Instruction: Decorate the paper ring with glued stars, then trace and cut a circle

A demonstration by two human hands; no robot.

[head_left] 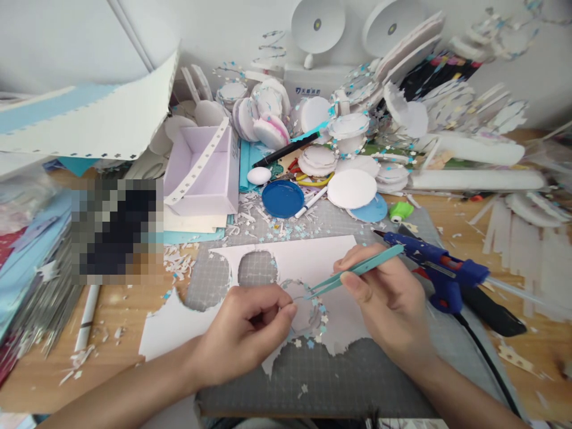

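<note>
My right hand (pixel 391 307) grips a pair of teal tweezers (pixel 373 259), their tips pointing left over the sheet. My left hand (pixel 248 325) is pinched at the left side of a coiled wire ring dotted with small white and blue stars (pixel 322 320). The tweezer tips meet the upper part of this ring; whether they clasp a star is too small to tell. Beneath both hands lies a white sheet (pixel 308 256) with round cut-outs and ragged edges, on a grey cutting mat (pixel 357 387). A few loose stars rest below the ring.
A blue glue gun (pixel 447 268) lies right of my right hand, its cord running down. Behind are a blue lid (pixel 282 199), white discs (pixel 351 189), a black pen (pixel 286 149) and a lilac box (pixel 201 173). Wire strands (pixel 49 304) lie at far left; paper scraps are scattered about.
</note>
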